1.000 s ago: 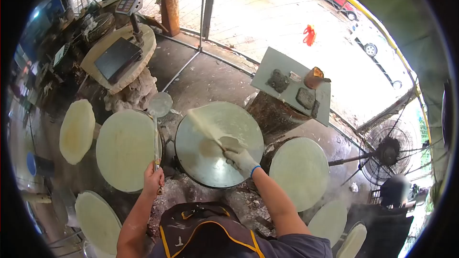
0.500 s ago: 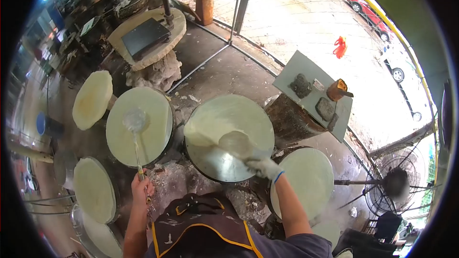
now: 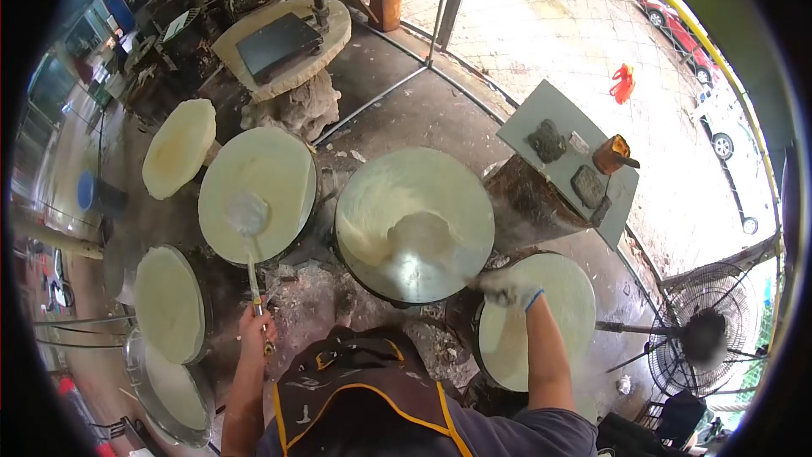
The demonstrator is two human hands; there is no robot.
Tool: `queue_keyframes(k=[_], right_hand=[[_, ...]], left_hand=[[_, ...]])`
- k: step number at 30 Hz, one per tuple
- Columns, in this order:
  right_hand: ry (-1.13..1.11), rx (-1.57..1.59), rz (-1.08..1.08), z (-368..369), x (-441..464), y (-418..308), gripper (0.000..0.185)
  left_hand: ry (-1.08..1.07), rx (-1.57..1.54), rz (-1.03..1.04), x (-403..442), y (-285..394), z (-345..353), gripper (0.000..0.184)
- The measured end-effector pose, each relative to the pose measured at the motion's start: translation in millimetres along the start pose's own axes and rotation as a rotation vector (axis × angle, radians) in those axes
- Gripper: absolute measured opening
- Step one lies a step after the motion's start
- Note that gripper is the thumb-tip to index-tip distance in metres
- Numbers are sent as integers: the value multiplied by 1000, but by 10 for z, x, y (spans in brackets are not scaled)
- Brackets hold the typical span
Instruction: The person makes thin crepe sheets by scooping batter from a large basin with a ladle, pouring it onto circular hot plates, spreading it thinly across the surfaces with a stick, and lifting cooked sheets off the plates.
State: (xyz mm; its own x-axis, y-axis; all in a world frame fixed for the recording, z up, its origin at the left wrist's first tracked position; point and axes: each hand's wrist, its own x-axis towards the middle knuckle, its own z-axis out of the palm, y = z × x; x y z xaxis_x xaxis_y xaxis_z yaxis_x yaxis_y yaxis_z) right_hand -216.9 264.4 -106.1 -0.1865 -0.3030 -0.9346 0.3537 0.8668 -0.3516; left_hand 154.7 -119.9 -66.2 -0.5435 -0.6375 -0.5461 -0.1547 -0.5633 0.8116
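Observation:
My left hand (image 3: 256,327) grips the long handle of a ladle (image 3: 247,214). The ladle's round head is over the pale surface of the left round griddle (image 3: 222,171). A white glove covers my right hand (image 3: 507,290), which is blurred by motion between the middle griddle (image 3: 461,182) and the right griddle (image 3: 554,322). From its closed fingers a smeared handle reaches left to a round-ended spreader (image 3: 420,239) on the middle griddle. Pale batter lies in swirls there, mainly on the left part, while bare shiny metal shows near the front edge.
More pale-coated rounds (image 3: 169,305) stand at the left. A grey board (image 3: 541,114) at the right bears stones and a rusty can (image 3: 611,154). A fan (image 3: 706,330) stands far right. Behind is a scale (image 3: 279,42) on a stone table; wire fencing borders the work area.
My right hand has moved right, towards the right griddle, and the batter on the middle griddle is swirled more widely. The left hand keeps its hold on the ladle. The view has shifted slightly.

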Motion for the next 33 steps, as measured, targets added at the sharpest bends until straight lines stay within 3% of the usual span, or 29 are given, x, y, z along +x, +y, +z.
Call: queue_keyframes(k=[2, 4, 6, 9, 10, 13, 14, 17, 18, 21, 22, 25, 28, 32, 33], right_hand=[[269, 553, -230, 81, -251, -555, 24], [269, 772, -629, -78, 331, -458, 29], [158, 563, -569, 85, 316, -733, 28], [-4, 129, -189, 279, 240, -788, 24], [-131, 270, -283, 262, 294, -560, 22], [9, 246, -445, 119, 99, -268, 25], [182, 342, -547, 23, 632, -125, 31], [268, 573, -619, 163, 223, -397, 31], [268, 437, -540, 247, 252, -429, 29], [-22, 221, -417, 375, 197, -343, 30], [-74, 216, -453, 364, 182, -245, 33], [286, 425, -596, 516, 12, -44, 30], [367, 621, -583, 856, 121, 50, 30], [46, 585, -441, 1360, 18, 254, 46], [73, 687, -473, 1561, 22, 358, 43]], left_hand=[[-28, 34, -11, 20, -162, -18, 36], [-70, 60, -57, -12, -257, 52, 36], [-99, 51, -76, -50, -288, 149, 36], [-110, 4, -89, -165, -310, 250, 37], [-103, 0, -88, -193, -310, 252, 38], [-104, -27, -69, -268, -318, 199, 38], [-110, -36, -64, -290, -328, 170, 37], [-81, -38, -79, -357, -369, 62, 37], [-73, -49, -83, -372, -361, 62, 37], [-67, -75, -94, -437, -301, 54, 34], [-76, -81, -91, -434, -275, 47, 32], [-124, -61, -70, -403, -140, 25, 29], [-184, -74, -107, -321, -10, -97, 27], [-287, -118, -170, -128, 230, -411, 25], [-330, -117, -179, -84, 287, -534, 24]])
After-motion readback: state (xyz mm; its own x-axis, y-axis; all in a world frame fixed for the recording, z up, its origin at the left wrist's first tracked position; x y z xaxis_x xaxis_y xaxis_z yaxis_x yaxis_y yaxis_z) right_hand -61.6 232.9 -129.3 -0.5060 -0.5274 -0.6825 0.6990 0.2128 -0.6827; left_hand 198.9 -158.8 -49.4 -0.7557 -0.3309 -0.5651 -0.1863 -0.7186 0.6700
